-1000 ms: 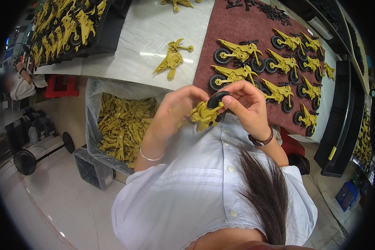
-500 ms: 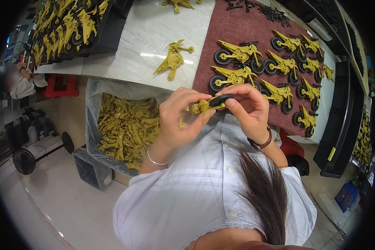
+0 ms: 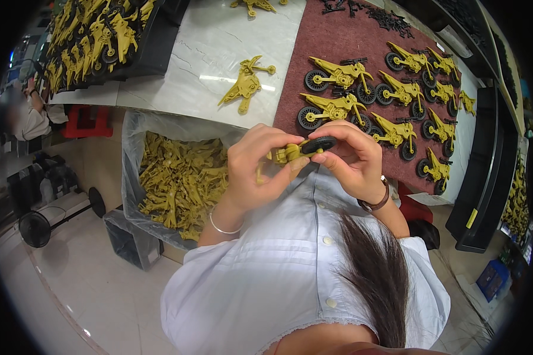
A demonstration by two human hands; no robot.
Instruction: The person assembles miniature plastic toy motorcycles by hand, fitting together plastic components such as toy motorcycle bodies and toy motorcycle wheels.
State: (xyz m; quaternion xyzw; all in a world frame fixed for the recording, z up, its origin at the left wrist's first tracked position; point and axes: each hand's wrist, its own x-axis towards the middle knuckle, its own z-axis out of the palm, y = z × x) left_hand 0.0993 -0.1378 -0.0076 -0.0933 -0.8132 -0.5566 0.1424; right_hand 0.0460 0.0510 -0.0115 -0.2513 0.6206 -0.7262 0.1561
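Above my lap, my left hand (image 3: 256, 163) is closed around a yellow toy motorcycle body (image 3: 288, 153). A black toy wheel (image 3: 318, 145) sits at the body's right end, between its yellow arms. My right hand (image 3: 356, 157) pinches at the wheel, thumb below and fingers above. Whether the wheel is fully seated cannot be made out. Beyond my hands, several yellow toy motorcycles with black wheels (image 3: 331, 109) lie in rows on a dark red mat (image 3: 296, 65). A wheelless yellow motorcycle body (image 3: 243, 87) rests on the white marbled tabletop (image 3: 201, 44).
A plastic-lined bin (image 3: 130, 177) of yellow bodies stands below the table edge at left. A black crate (image 3: 154, 56) heaped with yellow motorcycles is at far left. Small black parts (image 3: 388, 22) lie at the mat's far edge. Another person (image 3: 32, 118) is at the left, near a red stool (image 3: 87, 121).
The wheel has tilted, so more of its face shows. My right thumb has slid down off the wheel toward the yellow arm. The person at left has raised an arm.
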